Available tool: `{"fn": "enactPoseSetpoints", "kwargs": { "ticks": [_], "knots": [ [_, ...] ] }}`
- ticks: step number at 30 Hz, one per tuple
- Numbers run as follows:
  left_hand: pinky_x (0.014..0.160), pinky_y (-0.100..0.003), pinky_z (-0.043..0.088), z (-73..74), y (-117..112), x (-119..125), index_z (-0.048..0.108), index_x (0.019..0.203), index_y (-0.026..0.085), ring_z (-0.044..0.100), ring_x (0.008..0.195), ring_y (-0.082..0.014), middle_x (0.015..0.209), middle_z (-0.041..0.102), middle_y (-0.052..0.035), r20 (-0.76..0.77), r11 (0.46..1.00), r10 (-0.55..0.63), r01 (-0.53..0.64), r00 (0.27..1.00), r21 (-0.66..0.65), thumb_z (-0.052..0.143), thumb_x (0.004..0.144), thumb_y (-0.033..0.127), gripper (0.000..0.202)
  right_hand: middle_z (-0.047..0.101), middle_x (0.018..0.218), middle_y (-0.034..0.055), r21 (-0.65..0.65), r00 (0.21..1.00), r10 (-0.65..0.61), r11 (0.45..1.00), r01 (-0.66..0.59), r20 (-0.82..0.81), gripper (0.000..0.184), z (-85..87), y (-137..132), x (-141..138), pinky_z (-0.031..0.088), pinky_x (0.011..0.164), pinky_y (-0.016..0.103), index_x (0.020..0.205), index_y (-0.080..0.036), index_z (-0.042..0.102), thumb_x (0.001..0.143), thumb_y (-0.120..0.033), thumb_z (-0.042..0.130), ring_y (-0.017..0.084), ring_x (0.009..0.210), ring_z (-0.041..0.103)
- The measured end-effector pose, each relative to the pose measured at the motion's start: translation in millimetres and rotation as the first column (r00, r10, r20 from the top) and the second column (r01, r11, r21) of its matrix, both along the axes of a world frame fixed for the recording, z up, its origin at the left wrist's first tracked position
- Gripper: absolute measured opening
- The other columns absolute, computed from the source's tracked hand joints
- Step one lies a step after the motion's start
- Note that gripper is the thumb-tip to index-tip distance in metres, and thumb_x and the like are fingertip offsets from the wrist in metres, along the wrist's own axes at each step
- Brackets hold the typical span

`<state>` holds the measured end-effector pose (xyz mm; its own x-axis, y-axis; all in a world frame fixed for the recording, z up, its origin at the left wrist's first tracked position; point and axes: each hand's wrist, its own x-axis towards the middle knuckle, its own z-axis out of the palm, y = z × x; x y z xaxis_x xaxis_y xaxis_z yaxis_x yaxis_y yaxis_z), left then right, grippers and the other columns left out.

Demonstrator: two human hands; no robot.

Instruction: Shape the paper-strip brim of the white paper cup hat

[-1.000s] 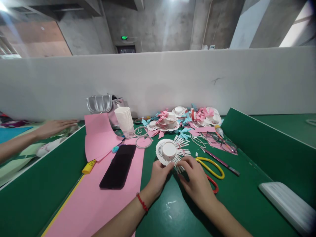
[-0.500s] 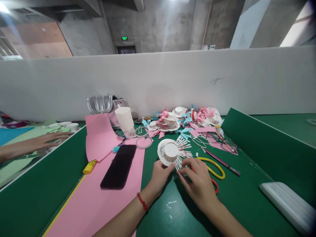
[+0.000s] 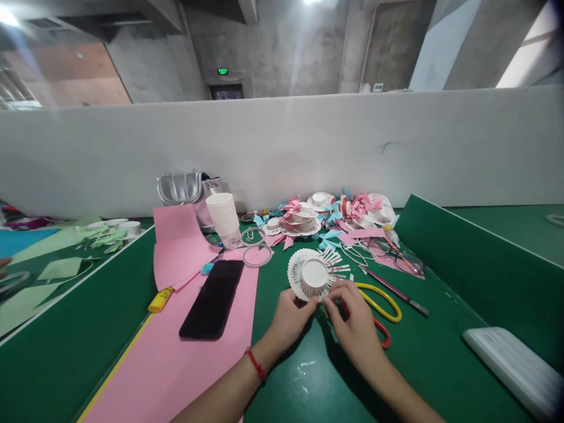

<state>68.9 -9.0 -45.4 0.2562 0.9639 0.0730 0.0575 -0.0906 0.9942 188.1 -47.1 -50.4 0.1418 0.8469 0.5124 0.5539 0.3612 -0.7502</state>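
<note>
A white paper cup (image 3: 314,273), cut into strips round its base, faces me bottom up. On the left its strips are curled over into a scalloped rim; on the right several still fan out straight. My left hand (image 3: 288,320) grips the near lower rim between thumb and fingers. Close beside it, my right hand (image 3: 352,317) pinches at a strip on the lower right edge; the strip's end is mostly hidden by the fingertips. Partly under the right hand lie scissors with a yellow handle loop (image 3: 385,302) and a red one (image 3: 382,333).
Left are a black phone (image 3: 212,299), pink paper (image 3: 176,376) and stacked paper cups (image 3: 222,214). Finished-looking cup shapes with pink and blue paper bits (image 3: 304,220) crowd the back. A purple pen-like tool (image 3: 396,292) and glasses (image 3: 408,261) lie right. Green dividers (image 3: 467,258) flank the space.
The cut cup has shifted slightly right and turned, with more of its lower strips curled into the rim. Both hands moved along with it. A co-worker's arm at left has mostly withdrawn.
</note>
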Motion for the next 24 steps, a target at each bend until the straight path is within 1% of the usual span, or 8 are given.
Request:
{"fn": "enactPoseSetpoints", "kwargs": {
  "ticks": [3,6,9,12,15,17,21,24],
  "knots": [
    [0.063,-0.024,0.043,-0.7,0,0,0.063,0.075,0.008,0.056,0.065,-0.0159,0.074,0.066,-0.0069,0.015,1.000,-0.029,0.029,0.999,0.002,0.060,0.065,0.023,0.018,0.053,0.076,0.0050,-0.045,0.998,-0.033,0.999,0.031,-0.047,0.011,-0.1,0,0,0.041,0.068,0.032,0.065,-0.019,0.048,0.077,-0.019,0.046,0.018,0.074,0.050],
    [0.063,-0.025,0.044,0.1,-1,0,0.063,0.075,0.008,0.056,0.066,-0.0160,0.075,0.066,-0.0067,0.035,0.999,-0.045,0.046,0.998,-0.017,0.060,0.064,0.023,0.018,0.055,0.069,0.0036,-0.130,0.993,-0.036,0.991,0.022,-0.110,0.011,0.3,-1,-1,0.042,0.061,0.030,0.066,-0.019,0.050,0.076,-0.023,0.047,0.017,0.065,0.050],
    [0.063,-0.025,0.044,1.9,-2,0,0.063,0.074,0.008,0.056,0.066,-0.0159,0.073,0.066,-0.0066,0.059,0.999,-0.036,0.038,0.998,-0.025,0.061,0.063,0.021,0.017,0.054,0.060,0.0013,-0.219,0.978,-0.066,0.976,0.022,-0.196,0.014,1.7,-2,-3,0.041,0.053,0.027,0.066,-0.019,0.051,0.075,-0.028,0.049,0.015,0.055,0.049],
    [0.063,-0.024,0.043,2.8,-2,0,0.063,0.074,0.008,0.056,0.066,-0.0157,0.074,0.067,-0.0069,0.085,0.998,-0.021,0.025,0.996,-0.056,0.061,0.062,0.019,0.016,0.053,0.056,0.0002,-0.270,0.952,-0.077,0.963,-0.006,-0.296,0.019,3.3,-3,-5,0.040,0.049,0.026,0.063,-0.018,0.051,0.073,-0.033,0.052,0.015,0.051,0.050],
    [0.063,-0.024,0.044,3.8,-3,0,0.063,0.074,0.008,0.056,0.066,-0.0152,0.076,0.067,-0.0067,0.122,0.997,-0.017,0.026,0.992,-0.068,0.062,0.062,0.019,0.017,0.055,0.056,0.0008,-0.278,0.914,-0.052,0.958,-0.068,-0.403,0.022,4.7,-2,-5,0.042,0.049,0.026,0.063,-0.018,0.051,0.071,-0.037,0.055,0.015,0.052,0.052],
    [0.062,-0.024,0.044,5.5,-3,0,0.064,0.071,0.009,0.056,0.065,-0.0148,0.073,0.067,-0.0058,0.141,0.996,-0.013,0.025,0.990,-0.084,0.063,0.061,0.020,0.015,0.056,0.056,0.0012,-0.270,0.890,-0.047,0.959,-0.087,-0.453,0.022,5.8,-2,-5,0.042,0.048,0.026,0.063,-0.018,0.052,0.070,-0.038,0.057,0.015,0.052,0.052],
    [0.057,-0.023,0.044,9.2,-5,-2,0.065,0.068,0.009,0.057,0.064,-0.0154,0.069,0.067,-0.0058,0.173,0.990,0.014,0.011,0.985,-0.144,0.067,0.058,0.023,0.017,0.058,0.055,0.0017,-0.259,0.853,-0.066,0.962,-0.083,-0.518,0.023,9.3,-2,-7,0.043,0.049,0.026,0.064,-0.018,0.052,0.067,-0.039,0.060,0.016,0.052,0.054],
    [0.060,-0.024,0.044,9.3,-6,-2,0.066,0.072,0.009,0.058,0.068,-0.0166,0.076,0.068,-0.0072,0.213,0.987,-0.018,0.052,0.977,-0.153,0.069,0.055,0.023,0.021,0.055,0.054,-0.0001,-0.253,0.850,-0.093,0.966,-0.048,-0.519,0.023,11.0,-3,-8,0.042,0.048,0.025,0.063,-0.018,0.052,0.065,-0.038,0.061,0.014,0.050,0.052]
  ]
}}
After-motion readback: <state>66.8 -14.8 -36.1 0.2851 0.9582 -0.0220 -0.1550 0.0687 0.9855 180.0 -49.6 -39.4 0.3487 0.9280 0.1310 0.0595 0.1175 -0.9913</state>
